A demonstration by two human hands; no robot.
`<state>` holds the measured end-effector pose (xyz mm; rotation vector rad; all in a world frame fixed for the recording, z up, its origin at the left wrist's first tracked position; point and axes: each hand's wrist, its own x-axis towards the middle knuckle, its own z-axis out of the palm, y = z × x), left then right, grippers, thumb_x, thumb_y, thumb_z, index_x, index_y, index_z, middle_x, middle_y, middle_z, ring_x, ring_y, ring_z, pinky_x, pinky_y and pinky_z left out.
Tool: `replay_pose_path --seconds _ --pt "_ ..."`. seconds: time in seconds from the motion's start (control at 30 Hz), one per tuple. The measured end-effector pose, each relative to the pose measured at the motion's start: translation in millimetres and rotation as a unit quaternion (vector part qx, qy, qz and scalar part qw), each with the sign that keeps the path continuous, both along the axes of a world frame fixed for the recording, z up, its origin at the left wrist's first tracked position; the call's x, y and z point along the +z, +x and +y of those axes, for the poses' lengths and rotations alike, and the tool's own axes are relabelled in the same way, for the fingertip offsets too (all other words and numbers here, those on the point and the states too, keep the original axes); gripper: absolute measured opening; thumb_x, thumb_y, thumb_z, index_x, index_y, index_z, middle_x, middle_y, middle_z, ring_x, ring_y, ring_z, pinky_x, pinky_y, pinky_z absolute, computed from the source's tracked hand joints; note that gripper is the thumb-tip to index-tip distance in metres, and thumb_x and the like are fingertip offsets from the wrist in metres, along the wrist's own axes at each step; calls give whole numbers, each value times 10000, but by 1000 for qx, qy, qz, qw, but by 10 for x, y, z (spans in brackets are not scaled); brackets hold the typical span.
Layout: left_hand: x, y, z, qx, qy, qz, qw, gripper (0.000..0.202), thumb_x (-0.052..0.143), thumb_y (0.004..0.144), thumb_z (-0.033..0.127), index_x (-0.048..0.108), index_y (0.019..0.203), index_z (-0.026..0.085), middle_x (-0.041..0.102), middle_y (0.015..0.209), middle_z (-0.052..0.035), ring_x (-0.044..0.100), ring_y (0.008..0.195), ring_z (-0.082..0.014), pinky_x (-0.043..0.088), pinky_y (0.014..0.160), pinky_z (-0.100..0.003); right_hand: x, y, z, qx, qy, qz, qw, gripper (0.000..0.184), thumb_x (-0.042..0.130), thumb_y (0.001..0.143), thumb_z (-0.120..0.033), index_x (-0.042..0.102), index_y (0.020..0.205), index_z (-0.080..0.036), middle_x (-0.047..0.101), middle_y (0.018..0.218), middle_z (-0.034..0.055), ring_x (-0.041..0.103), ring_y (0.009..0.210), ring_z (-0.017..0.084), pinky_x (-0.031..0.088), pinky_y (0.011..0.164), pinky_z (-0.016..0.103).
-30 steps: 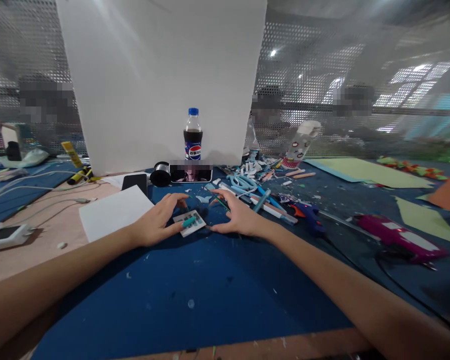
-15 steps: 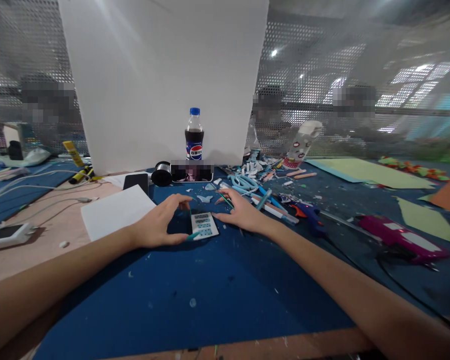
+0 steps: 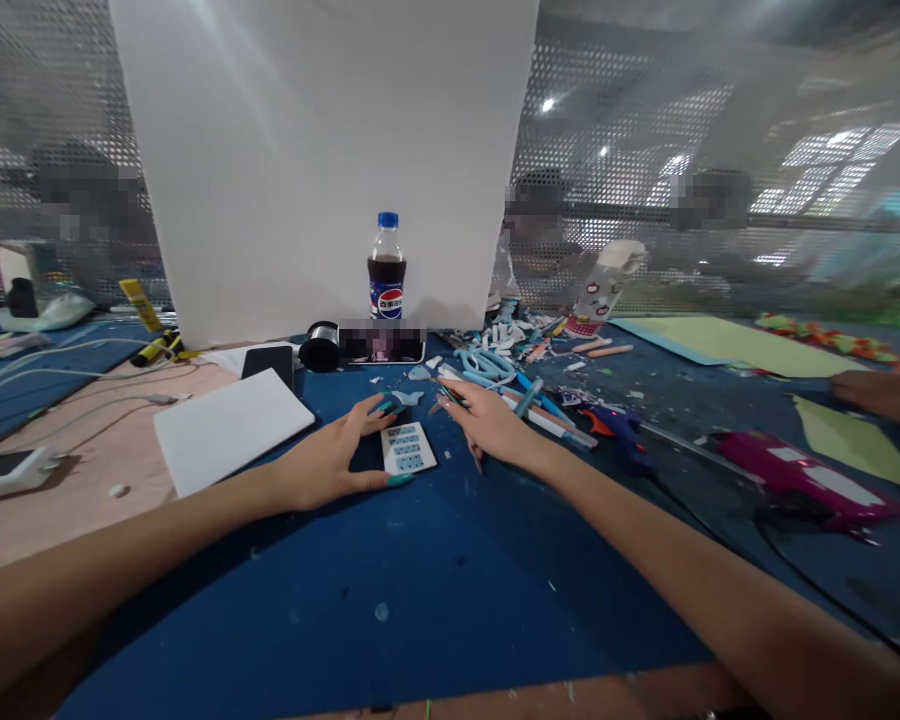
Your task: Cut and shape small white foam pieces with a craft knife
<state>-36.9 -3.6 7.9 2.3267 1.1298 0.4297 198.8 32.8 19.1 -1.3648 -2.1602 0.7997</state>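
OK, biggest first: 1 white board (image 3: 322,150), upright, upper centre of the frame; 1 blue mat (image 3: 360,630), lower centre. 1 white sheet (image 3: 232,430), left of centre. 2 glue guns, right side: magenta gun (image 3: 817,478) and blue gun (image 3: 628,445). Left hand (image 3: 337,450): fingers spread, thumb well apart from index, bracketing the left side of the card (image 3: 409,450); contact unclear. Right hand (image 3: 495,425): fingers curled, just right of the card and clear of it; slim green bit (image 3: 451,396) at the tips, can't tell if gripped. Third hand (image 3: 885,395), another person's, right edge. 1 bottle (image 3: 387,275), upper centre, upright, label reads 百事可乐 with Pepsi globe. 1 phone (image 3: 379,347) below it, on its long side. Card: 1, white, flat on the mat, mid-frame between the hands. Long axis looks near-to-far, far end leaning slightly left; foreshortened, so not certain. 4 blue patterned strips (image 3: 403,441) on it, stacked, each running roughly left-right.
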Motion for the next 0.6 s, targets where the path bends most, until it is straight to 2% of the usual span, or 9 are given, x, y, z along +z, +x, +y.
replay_pose_path --seconds 0.07,0.1,0.27,0.37,0.47,0.53,0.6 --pt "1 0 1 -8 4 8 1000 853 538 786 462 3 1383 169 352 1386 -140 302 1287 -263 277 1025 -463 2 25 15 9 -36 18 999 513 326 901 -315 275 1385 -155 623 646 59 546 413 138 473 408 287" --pt "0 -7 6 -17 9 12 1000 844 530 792 460 6 1384 164 349 1387 -142 299 1289 -261 278 1024 -462 11 43 22 16 -41 24 999 512 313 903 -291 257 1394 -159 618 630 49 531 389 124 466 389 273" --pt "-21 -63 40 -72 37 10 997 822 517 807 455 5 1387 177 332 1398 -135 244 1313 -258 256 1032 -475 146 149 46 82 6 -14 996 477 321 901 -262 313 1376 -236 656 815 67 517 419 98 441 387 246" --pt "-33 -78 45 -75 30 3 997 823 518 809 464 4 1386 182 328 1399 -142 240 1313 -273 248 1029 -499 253 189 25 135 48 -66 988 462 297 921 -281 292 1383 -279 643 709 34 490 433 106 439 465 270" --pt "-39 -86 46 -71 22 -4 997 841 513 808 485 -17 1386 180 312 1406 -147 251 1308 -276 257 1031 -494 316 217 -15 179 80 -120 973 452 274 925 -229 317 1372 -284 590 583 8 506 495 132 430 548 286" --pt "-39 -95 51 -66 34 3 997 861 519 791 517 -2 1388 179 255 1430 -150 239 1309 -291 268 1029 -491 322 238 -32 196 81 -147 966 467 280 916 -199 309 1372 -296 595 597 0 490 491 124 412 548 278" --pt "-38 -104 53 -56 57 15 997 870 520 776 544 32 1392 171 195 1448 -159 245 1303 -312 295 1017 -485 310 257 -35 202 84 -164 962 486 295 907 -186 292 1372 -324 642 705 3 477 493 117 399 537 271"
